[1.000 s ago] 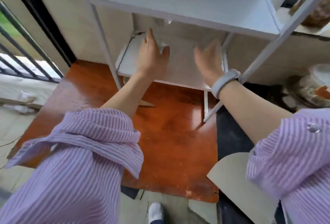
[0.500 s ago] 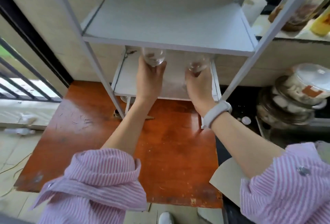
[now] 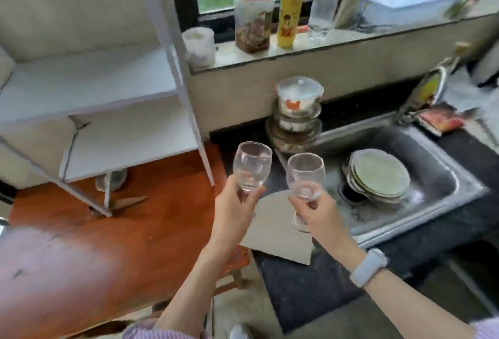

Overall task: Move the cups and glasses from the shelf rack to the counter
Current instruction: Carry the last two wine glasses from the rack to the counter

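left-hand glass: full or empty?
Empty: the wine glass in the left hand is clear through, with no liquid visible.

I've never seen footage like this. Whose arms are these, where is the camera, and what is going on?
No machine here: a person wears a camera on the head, looking down at their own arms. The left hand holds one stemmed glass, and the right hand holds another glass, both upright and apart. The white rack stands on the left on a reddish table. On the right is a dark counter with a sink holding plates. Stacked lidded bowls stand behind the sink's left end, and bottles line the windowsill.
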`<state>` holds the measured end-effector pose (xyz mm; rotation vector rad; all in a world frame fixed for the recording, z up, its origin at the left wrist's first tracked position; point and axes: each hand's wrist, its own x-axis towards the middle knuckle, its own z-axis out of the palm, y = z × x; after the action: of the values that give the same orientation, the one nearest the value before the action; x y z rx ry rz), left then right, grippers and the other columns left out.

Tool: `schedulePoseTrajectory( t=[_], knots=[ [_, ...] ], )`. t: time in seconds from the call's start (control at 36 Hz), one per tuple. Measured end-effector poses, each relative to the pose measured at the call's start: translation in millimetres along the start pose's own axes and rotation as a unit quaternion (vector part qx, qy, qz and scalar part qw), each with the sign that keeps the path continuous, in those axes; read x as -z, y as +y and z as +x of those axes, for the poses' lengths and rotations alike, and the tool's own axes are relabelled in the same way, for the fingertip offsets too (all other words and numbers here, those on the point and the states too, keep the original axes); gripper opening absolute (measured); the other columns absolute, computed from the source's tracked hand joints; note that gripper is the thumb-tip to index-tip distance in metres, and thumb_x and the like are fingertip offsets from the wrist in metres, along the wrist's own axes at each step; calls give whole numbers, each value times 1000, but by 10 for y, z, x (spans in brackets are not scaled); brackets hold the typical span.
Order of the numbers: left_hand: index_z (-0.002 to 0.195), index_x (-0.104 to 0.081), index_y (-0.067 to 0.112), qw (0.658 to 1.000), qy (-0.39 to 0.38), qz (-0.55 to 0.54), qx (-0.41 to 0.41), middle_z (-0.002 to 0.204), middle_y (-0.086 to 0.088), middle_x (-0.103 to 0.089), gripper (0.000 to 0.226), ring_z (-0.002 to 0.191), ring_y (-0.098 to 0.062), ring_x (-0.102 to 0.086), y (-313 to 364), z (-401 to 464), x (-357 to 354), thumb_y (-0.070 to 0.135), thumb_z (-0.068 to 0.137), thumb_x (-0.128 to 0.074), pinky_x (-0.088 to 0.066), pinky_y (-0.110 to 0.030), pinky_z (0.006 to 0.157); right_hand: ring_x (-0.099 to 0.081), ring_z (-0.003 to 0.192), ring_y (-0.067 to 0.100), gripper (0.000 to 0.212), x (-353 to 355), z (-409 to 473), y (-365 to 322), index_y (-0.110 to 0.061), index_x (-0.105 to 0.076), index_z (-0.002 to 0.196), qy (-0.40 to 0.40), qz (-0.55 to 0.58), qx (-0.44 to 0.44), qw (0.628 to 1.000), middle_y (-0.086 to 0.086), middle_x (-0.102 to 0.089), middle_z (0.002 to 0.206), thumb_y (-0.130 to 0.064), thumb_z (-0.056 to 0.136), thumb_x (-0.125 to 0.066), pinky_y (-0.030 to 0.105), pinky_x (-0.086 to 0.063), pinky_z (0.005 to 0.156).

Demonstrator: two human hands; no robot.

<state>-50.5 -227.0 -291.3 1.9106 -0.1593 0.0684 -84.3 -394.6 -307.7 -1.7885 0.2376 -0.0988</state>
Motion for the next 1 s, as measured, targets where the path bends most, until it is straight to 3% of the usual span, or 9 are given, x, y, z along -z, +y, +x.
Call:
schedulePoseTrajectory(
  t=[0.08,0.22,0.33,0.42,0.53,0.67,0.81,0.89,1.0],
  knots=[
    [100,-55,23,998,-54,3,-7,73,-4,-64,21,66,-11,-58,332,-108,-630,30,83,-65,-50,-29,64,-56,66,9,20,786,-235,167,-18,-55,99,69,-13,-26,997,-4,-62,76,-18,82,-66,24,-43,66],
    [90,-55,29,987,-149,-27,-50,67,-3,-58,18,63,-14,-52,922,-429,-1831,20,81,-68,-47,-33,64,-54,64,5,21,2051,-818,433,-18,-55,98,180,-20,-57,982,-5,-59,74,-24,82,-67,10,-41,57],
    [91,-61,23,966,-240,-8,-92,68,3,-61,14,61,-6,-52,1319,-817,-2863,27,79,-69,-41,-22,61,-50,58,2,22,2981,-1440,659,-11,-55,97,265,-13,-82,961,-6,-54,67,-22,81,-68,17,-38,58],
    [90,-60,18,942,-314,-10,-114,68,-5,-63,16,62,-10,-55,1611,-1125,-3553,28,80,-68,-43,-28,63,-50,60,10,25,3563,-1850,779,-12,-55,99,340,-17,-110,934,1,-58,76,-21,81,-68,19,-39,56],
    [87,-58,20,906,-394,-19,-154,62,10,-57,16,57,5,-54,1992,-1553,-4386,30,79,-69,-39,-9,56,-50,59,8,24,4236,-2376,961,-12,-53,98,430,0,-120,895,-1,-58,75,-19,81,-68,12,-40,52],
    [72,-50,24,852,-495,-24,-170,61,8,-56,20,52,-7,-56,2391,-2039,-5358,31,79,-67,-39,-11,47,-48,56,6,19,4943,-2959,1230,-26,-50,88,506,28,-143,850,-9,-53,67,-26,81,-68,27,-38,60],
    [79,-55,19,806,-557,-40,-195,66,8,-60,17,59,-7,-56,2765,-2446,-6276,31,79,-68,-41,-10,52,-52,54,-4,22,5622,-3376,1462,-23,-55,92,575,13,-160,802,-11,-56,66,-35,79,-67,17,-37,56],
    [79,-54,25,778,-591,-53,-208,67,11,-62,17,58,0,-57,2978,-2622,-6853,34,79,-68,-40,-8,51,-54,55,-3,18,6078,-3517,1608,-23,-57,88,615,-1,-165,771,-1,-65,72,-32,78,-69,11,-43,54],
    [78,-53,27,746,-628,-52,-217,71,7,-64,18,64,-10,-62,3261,-2765,-7688,38,79,-67,-43,-16,53,-57,57,-1,16,6771,-3563,1833,-22,-59,87,647,11,-176,742,-1,-64,73,-29,78,-69,5,-41,52]
  ],
)
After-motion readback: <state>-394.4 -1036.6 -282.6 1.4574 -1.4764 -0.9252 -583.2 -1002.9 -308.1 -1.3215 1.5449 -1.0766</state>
